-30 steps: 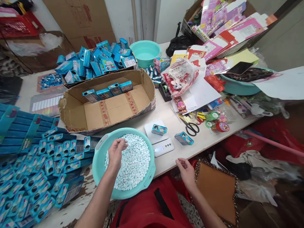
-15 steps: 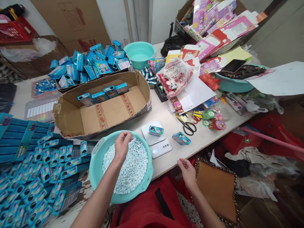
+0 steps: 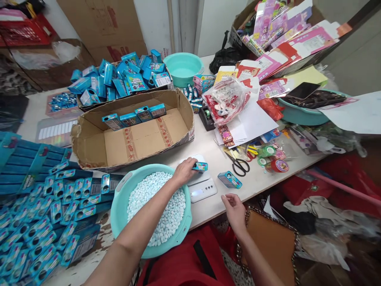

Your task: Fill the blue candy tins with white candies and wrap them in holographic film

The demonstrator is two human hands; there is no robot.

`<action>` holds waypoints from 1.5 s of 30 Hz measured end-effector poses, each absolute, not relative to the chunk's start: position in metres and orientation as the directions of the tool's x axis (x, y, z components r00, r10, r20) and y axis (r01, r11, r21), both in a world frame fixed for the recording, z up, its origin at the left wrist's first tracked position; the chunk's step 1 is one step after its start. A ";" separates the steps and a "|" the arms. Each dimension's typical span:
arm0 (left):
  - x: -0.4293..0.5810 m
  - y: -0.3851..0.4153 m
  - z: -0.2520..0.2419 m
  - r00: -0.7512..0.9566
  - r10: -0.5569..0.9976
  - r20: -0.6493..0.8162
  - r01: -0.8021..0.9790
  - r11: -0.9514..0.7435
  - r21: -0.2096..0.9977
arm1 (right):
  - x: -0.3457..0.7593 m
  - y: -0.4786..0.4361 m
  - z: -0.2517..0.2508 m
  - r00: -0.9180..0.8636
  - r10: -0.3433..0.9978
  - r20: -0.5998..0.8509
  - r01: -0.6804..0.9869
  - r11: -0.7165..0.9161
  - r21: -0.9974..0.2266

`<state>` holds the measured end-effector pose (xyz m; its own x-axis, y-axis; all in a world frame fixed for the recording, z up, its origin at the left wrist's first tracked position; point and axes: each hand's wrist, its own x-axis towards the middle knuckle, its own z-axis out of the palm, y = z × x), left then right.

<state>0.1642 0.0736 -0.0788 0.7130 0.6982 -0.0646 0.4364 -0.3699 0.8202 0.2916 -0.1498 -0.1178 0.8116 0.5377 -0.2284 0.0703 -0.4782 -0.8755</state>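
My left hand [image 3: 184, 171] reaches over the digital scale [image 3: 204, 191], its fingers closed at the round hole of a small blue box [image 3: 201, 167] standing on the weighing plate. Whatever the fingertips hold is too small or hidden to make out. Under my left forearm is a turquoise basin [image 3: 119, 214] of small white pebble-shaped pieces [image 3: 143, 194]. My right hand [image 3: 234, 208] hovers by the table's front edge, fingers loosely curled, thumb apart, holding nothing visible. Just beyond it, a second blue box [image 3: 229, 180] rests on the table.
Behind the basin, a cardboard tray [image 3: 145, 135] holds several blue boxes along its back wall. Many blue boxes [image 3: 64, 194] stand at left; others fill a carton [image 3: 172, 84] behind. Scissors [image 3: 240, 167], tape rolls and packaging lie at right. An orange-brown seat [image 3: 270, 242] stands below the edge.
My left hand has moved from above the white pieces, rightward and up to the box on the scale. My right hand stays near the table edge. The view has shifted slightly.
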 end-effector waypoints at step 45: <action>-0.160 -0.042 -0.024 -0.089 0.957 0.276 0.973 0.024 0.231 | 0.339 -0.104 -0.079 0.689 0.697 0.200 0.683 -0.530 -0.503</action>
<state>-0.1596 -0.0418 -0.0243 -0.0892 0.9571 0.2758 0.9726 0.0240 0.2313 0.3391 -0.1038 -0.0794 0.6887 0.6970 0.1998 0.6826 -0.5302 -0.5030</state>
